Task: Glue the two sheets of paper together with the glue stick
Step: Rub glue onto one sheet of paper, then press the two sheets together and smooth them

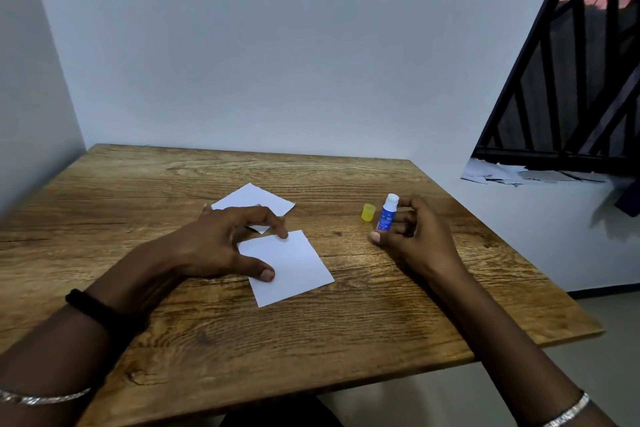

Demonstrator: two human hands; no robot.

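Note:
Two white paper sheets lie on the wooden table (242,340). The near sheet (298,270) is pinned by my left hand (221,246), thumb on its left part and a fingertip at its top edge. The far sheet (254,203) sits just behind, partly hidden by that hand. To the right, my right hand (415,236) grips the blue and white glue stick (387,213), which stands upright and uncapped with its base on the table. Its yellow cap (368,212) stands on the table just left of the stick.
A white wall runs behind the table and along its left side. At the upper right is a window with black bars (571,80), and scraps of paper lie on its sill (502,175). The table's right edge drops to the floor.

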